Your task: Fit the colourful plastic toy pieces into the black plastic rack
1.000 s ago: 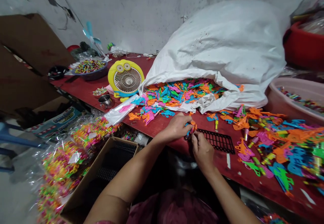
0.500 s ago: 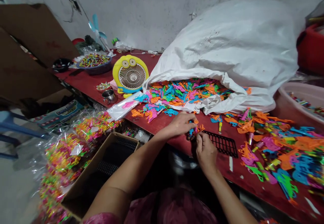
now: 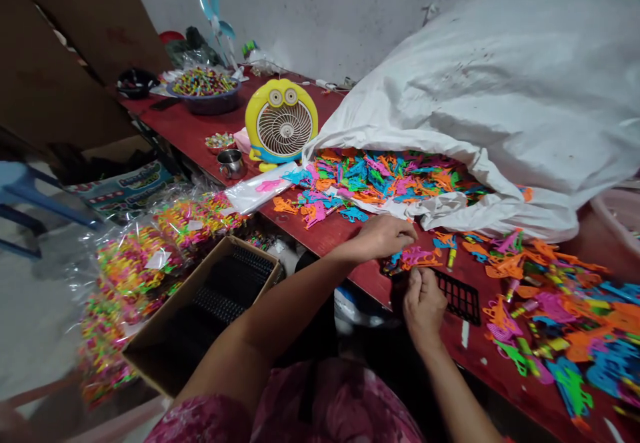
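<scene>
My left hand (image 3: 384,237) is over the red table with its fingers curled down; what they hold, if anything, is hidden. Below its fingertips, a pink plastic toy gun (image 3: 419,256) and some blue and orange pieces lie at the left end of a black grid tray (image 3: 463,299). My right hand (image 3: 425,301) is closed at the tray's near edge, its thumb and fingers pressed together there. Just beyond the hands are an orange and blue piece (image 3: 444,239) and a small yellow tube (image 3: 451,258).
A big white sack (image 3: 480,89) spills colourful plastic pieces (image 3: 385,176). More pieces (image 3: 565,309) are heaped at right. A yellow fan (image 3: 283,123), metal cup (image 3: 231,163) and plastic bags (image 3: 260,189) stand left. Below are an open carton (image 3: 150,346) and filled bags (image 3: 135,263).
The view has turned left. My hands have moved apart, and the pink toy gun between them shows now. The orange piece near my left fingertips is no longer visible there.
</scene>
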Demonstrator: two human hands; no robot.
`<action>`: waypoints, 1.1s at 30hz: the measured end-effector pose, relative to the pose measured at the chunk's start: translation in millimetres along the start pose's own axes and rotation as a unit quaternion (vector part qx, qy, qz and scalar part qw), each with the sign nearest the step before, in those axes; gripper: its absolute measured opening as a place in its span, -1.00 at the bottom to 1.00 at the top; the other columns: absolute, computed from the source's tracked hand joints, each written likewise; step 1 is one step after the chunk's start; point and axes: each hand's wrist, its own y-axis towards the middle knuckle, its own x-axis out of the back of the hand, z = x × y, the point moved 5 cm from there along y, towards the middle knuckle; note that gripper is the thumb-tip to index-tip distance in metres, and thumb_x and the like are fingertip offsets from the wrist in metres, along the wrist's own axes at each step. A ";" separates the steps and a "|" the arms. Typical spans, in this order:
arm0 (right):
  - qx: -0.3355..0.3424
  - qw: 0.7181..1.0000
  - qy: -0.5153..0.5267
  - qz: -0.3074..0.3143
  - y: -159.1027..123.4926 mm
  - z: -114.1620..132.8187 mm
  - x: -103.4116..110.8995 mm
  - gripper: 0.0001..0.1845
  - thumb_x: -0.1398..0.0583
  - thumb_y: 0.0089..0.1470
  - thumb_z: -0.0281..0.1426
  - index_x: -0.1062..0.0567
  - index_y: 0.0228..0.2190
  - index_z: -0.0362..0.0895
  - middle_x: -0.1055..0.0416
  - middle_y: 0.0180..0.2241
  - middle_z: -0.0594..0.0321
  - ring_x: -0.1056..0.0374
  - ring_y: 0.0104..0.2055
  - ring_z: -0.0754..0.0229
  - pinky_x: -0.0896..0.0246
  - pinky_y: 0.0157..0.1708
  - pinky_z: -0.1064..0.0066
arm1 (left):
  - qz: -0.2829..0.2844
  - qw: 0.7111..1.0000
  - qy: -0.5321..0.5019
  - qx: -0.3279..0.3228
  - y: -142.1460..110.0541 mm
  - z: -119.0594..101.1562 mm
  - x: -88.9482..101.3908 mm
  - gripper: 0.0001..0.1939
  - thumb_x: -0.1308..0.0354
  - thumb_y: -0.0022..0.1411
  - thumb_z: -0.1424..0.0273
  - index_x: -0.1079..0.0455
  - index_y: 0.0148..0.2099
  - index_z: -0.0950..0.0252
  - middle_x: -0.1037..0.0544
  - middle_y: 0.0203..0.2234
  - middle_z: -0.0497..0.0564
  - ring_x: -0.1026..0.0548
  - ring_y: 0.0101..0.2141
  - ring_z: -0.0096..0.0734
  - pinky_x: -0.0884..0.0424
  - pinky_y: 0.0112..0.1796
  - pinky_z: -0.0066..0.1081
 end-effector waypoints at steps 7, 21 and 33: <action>0.003 1.000 0.013 0.024 -0.5 1.2 -2.8 -0.64 0.07 0.31 -0.15 -0.35 -0.37 -0.09 -0.33 -0.49 0.25 -0.18 -0.50 0.19 0.03 -0.43 0.39 | 0.048 0.992 0.098 -0.061 -5.4 -10.7 -4.6 -0.68 -0.05 0.29 0.44 -0.57 -0.02 0.11 -0.60 -0.17 0.01 -0.41 -0.11 -0.14 -0.27 -0.08 -0.21; 0.036 0.997 -0.016 0.061 3.7 4.0 -3.0 -0.60 0.09 0.32 -0.12 -0.37 -0.36 -0.08 -0.33 -0.53 0.26 -0.23 -0.54 0.18 0.01 -0.47 0.39 | 0.071 0.993 0.080 -0.050 -4.3 -17.1 0.5 -0.64 -0.08 0.30 0.29 -0.45 0.12 0.03 -0.62 -0.16 -0.07 -0.47 -0.09 -0.21 -0.23 -0.02 -0.24; 0.034 0.997 0.017 0.062 2.4 5.1 -5.7 -0.60 0.08 0.33 -0.14 -0.38 -0.36 -0.10 -0.35 -0.50 0.26 -0.25 -0.51 0.20 -0.05 -0.42 0.40 | -0.001 0.999 -0.023 -0.038 -5.1 -6.0 -7.7 -0.83 -0.14 0.30 0.36 -0.55 -0.18 0.27 -0.64 -0.26 -0.04 -0.49 -0.20 -0.36 -0.32 -0.10 -0.42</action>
